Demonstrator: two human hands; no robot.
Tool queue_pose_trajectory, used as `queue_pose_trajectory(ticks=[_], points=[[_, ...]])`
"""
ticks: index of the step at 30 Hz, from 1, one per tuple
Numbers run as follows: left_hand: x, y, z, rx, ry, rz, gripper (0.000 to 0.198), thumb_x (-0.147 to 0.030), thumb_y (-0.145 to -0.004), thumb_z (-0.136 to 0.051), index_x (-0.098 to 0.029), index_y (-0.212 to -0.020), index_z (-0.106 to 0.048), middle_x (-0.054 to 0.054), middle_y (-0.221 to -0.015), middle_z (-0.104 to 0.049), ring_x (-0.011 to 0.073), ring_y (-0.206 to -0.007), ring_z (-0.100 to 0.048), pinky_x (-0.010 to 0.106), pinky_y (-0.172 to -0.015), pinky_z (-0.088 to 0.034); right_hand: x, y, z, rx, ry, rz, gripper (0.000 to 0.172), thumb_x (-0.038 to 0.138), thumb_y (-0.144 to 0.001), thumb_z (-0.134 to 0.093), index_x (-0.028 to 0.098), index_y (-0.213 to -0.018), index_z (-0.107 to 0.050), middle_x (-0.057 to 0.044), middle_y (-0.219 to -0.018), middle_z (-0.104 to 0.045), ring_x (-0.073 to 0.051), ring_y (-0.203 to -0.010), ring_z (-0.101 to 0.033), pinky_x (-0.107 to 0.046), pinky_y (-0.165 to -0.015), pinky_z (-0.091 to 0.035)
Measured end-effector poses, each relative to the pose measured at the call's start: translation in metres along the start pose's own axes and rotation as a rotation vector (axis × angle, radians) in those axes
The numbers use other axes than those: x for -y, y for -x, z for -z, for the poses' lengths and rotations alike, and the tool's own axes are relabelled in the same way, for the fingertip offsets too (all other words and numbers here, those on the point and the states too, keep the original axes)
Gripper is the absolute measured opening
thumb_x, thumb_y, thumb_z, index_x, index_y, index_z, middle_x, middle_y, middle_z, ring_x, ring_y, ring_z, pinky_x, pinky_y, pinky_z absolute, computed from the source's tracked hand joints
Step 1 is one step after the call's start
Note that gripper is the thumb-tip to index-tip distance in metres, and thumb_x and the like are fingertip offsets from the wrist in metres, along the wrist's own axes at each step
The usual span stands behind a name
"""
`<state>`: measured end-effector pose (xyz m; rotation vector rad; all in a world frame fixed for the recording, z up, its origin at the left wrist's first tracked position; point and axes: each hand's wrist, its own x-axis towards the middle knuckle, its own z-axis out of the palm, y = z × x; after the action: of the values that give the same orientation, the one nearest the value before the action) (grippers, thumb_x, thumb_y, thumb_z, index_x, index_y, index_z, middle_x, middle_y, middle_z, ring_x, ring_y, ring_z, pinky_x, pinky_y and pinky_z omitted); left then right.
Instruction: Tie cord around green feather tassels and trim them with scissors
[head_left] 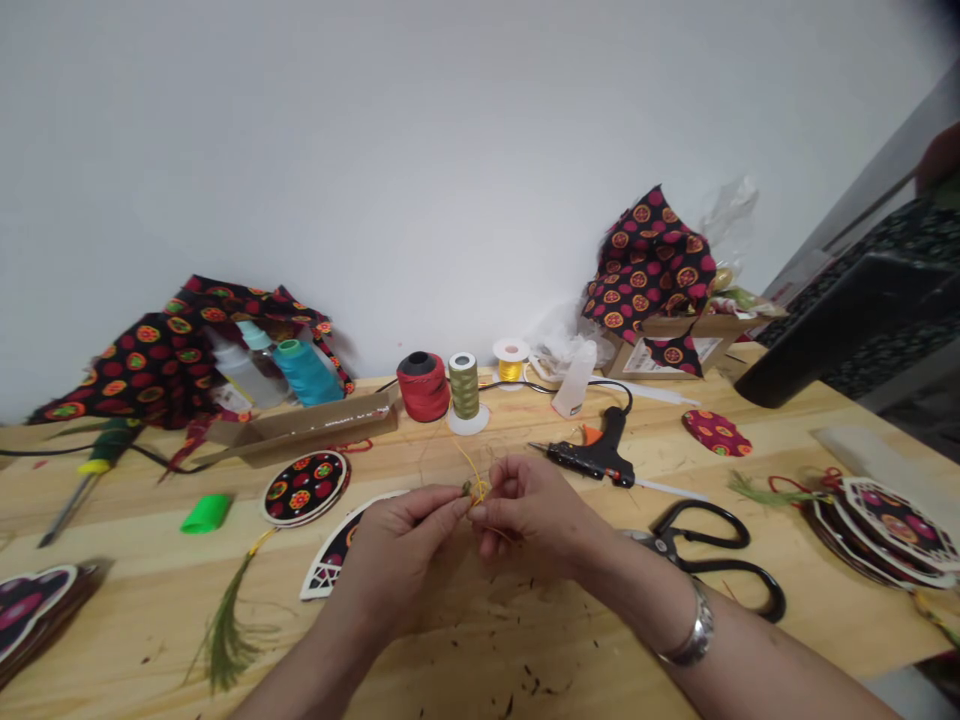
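Observation:
Both hands meet over the middle of the wooden table. My left hand pinches a small olive-green bit close to a yellow cord; most of that bit is hidden by the fingers. My right hand is closed on the yellow cord, its fingertips almost touching the left ones. A fan-shaped piece with a white rim lies partly under my left hand. Left of it rests a round fabric-covered piece with an olive tassel. Black-handled scissors lie beneath my right forearm.
Behind the hands stand a red thread spool, an olive spool and a yellow cord spool. A glue gun lies to their right. A screwdriver, cardboard box and green piece are at left; stacked decorated pieces at right.

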<state>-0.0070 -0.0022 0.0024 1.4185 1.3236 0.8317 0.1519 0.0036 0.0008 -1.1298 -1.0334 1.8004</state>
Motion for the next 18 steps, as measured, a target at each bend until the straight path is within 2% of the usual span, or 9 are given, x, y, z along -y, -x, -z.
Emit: queue_pose_trajectory(ticks=[7, 9, 13, 18], points=[[-0.0006, 0.0008, 0.0036, 0.068, -0.013, -0.039, 0.016, -0.031, -0.075, -0.063, -0.024, -0.077, -0.077, 0.000, -0.079, -0.075, 0.0202, -0.078, -0.062, 0.026, -0.073, -0.042, 0.0002, 0.0003, 0.0011, -0.031, 0.090, 0.023, 0.029, 0.015, -0.057, -0.066, 0.020, -0.069, -0.039, 0.009, -0.037, -0.053, -0.012, -0.036, -0.056, -0.016, -0.035, -0.037], [-0.0021, 0.0008, 0.0034, 0.055, -0.005, -0.033, 0.015, -0.031, -0.074, -0.064, -0.023, -0.075, -0.077, 0.001, -0.079, -0.075, 0.0206, -0.078, -0.062, 0.026, -0.072, -0.042, -0.0001, 0.0010, 0.0013, -0.044, 0.133, 0.052, 0.030, 0.017, -0.058, -0.067, 0.021, -0.069, -0.040, 0.009, -0.039, -0.052, -0.012, -0.037, -0.055, -0.018, -0.036, -0.039], [-0.0047, 0.0009, 0.0022, -0.001, -0.017, -0.015, 0.014, -0.032, -0.070, -0.068, -0.024, -0.074, -0.078, 0.000, -0.069, -0.074, 0.0181, -0.065, -0.058, 0.025, -0.060, -0.039, -0.0009, 0.0019, 0.0027, -0.102, 0.239, 0.146, 0.032, 0.021, -0.058, -0.072, 0.020, -0.067, -0.041, 0.008, -0.049, -0.052, -0.010, -0.044, -0.053, -0.021, -0.043, -0.039], [-0.0045, 0.0000, 0.0010, -0.039, 0.014, 0.053, 0.014, -0.033, -0.067, -0.070, -0.021, -0.070, -0.077, -0.001, -0.059, -0.068, 0.0129, -0.051, -0.047, 0.024, -0.049, -0.031, 0.0011, 0.0041, 0.0035, -0.200, 0.500, 0.317, 0.031, 0.029, -0.060, -0.073, 0.019, -0.065, -0.045, 0.005, -0.060, -0.048, -0.008, -0.054, -0.042, -0.021, -0.049, -0.035]])
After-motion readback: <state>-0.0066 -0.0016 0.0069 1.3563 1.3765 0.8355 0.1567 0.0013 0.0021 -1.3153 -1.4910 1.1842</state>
